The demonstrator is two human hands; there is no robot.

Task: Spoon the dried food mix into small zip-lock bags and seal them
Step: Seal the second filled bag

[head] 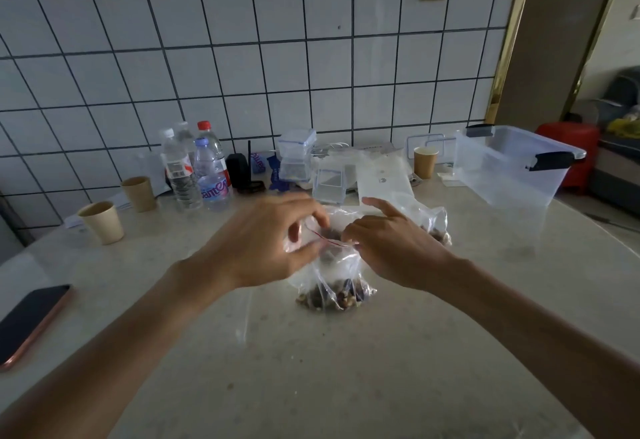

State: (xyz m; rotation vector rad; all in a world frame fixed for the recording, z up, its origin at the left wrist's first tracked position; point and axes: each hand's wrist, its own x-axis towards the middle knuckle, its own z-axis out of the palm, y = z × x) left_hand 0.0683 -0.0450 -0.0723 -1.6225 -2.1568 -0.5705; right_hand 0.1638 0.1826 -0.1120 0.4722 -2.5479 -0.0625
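Pinching one bag (332, 276), two hands (273, 241), perhaps three cups (102, 222)

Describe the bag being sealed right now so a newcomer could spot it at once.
Start at the pale table under the tiled wall. At its centre, both hands pinch the top of a clear zip-lock bag standing upright. Unlike the second bag lying behind the right hand, it shows a red zip line.

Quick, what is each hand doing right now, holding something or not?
Left hand: pinching the red-lined top edge of the small zip-lock bag.
Right hand: pinching the same bag's top edge from the other side.
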